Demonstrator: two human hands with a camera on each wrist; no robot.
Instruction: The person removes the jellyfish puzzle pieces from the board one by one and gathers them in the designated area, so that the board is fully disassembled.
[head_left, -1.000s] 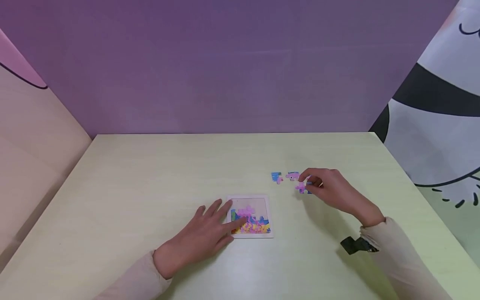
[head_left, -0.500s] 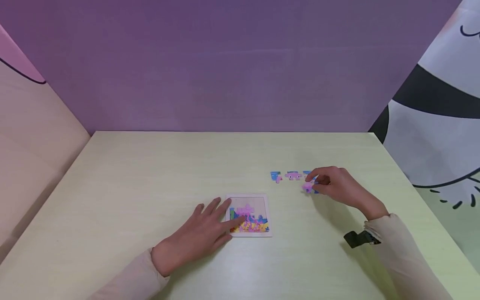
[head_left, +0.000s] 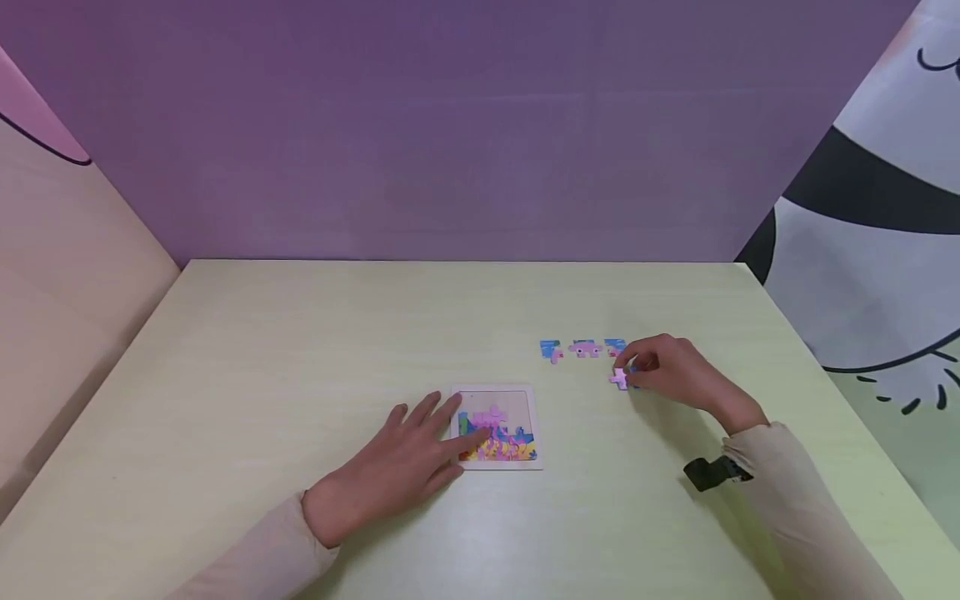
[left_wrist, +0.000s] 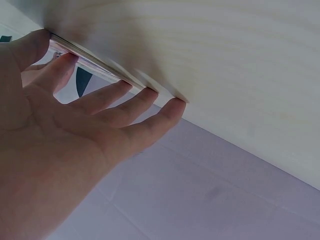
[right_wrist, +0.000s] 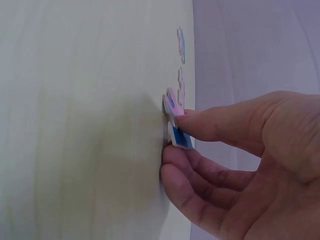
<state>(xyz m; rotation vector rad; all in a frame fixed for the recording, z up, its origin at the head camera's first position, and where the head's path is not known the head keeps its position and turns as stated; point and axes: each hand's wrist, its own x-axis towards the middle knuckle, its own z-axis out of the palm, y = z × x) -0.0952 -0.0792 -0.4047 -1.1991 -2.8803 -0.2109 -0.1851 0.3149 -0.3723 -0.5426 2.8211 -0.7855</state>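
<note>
In the head view, the puzzle board [head_left: 537, 433] is partly covered by the left hand [head_left: 393, 467], the pinched piece [head_left: 618, 379] is partly hidden by the right hand [head_left: 678, 375], and both sleeves [head_left: 258, 554] are cut by the bottom edge, while the board's finer details cannot be told.

- Right hand [head_left: 682, 375]: I log it farther right over the table than a second ago.
- Held piece [head_left: 618, 379]: shifted right with the hand; its pink part, darker earlier, now reads paler and cross-shaped to me.
- Middle piece [head_left: 585, 348]: right end, then behind the fingers, now uncovered.
- Right-end piece [head_left: 615, 347]: mostly hidden before; I now see much of it beside the fingertips.
</note>
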